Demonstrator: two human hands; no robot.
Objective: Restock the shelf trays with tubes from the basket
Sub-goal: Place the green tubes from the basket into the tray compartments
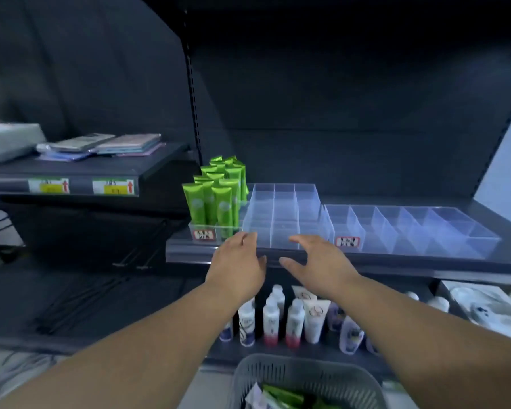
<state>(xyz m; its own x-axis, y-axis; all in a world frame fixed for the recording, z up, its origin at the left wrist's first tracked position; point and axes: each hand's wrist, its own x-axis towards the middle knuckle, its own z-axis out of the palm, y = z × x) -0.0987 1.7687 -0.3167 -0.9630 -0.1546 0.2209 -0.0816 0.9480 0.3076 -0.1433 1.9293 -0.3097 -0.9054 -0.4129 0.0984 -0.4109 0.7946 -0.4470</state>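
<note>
— Down in front of the person, what's nearest?
— A grey basket, with green tubes lying in it.
— And the hands?
— The left hand and right hand are both loose-fingered and hold nothing, at the front edge of a clear divided tray on the shelf.
— Further back?
— Standing tubes, upright in the tray just left of it.

Head-worn view, down toward shelf

There were three clear plastic divided trays, two red-bordered white labels, two yellow shelf price tags and one grey perforated plastic basket.
</note>
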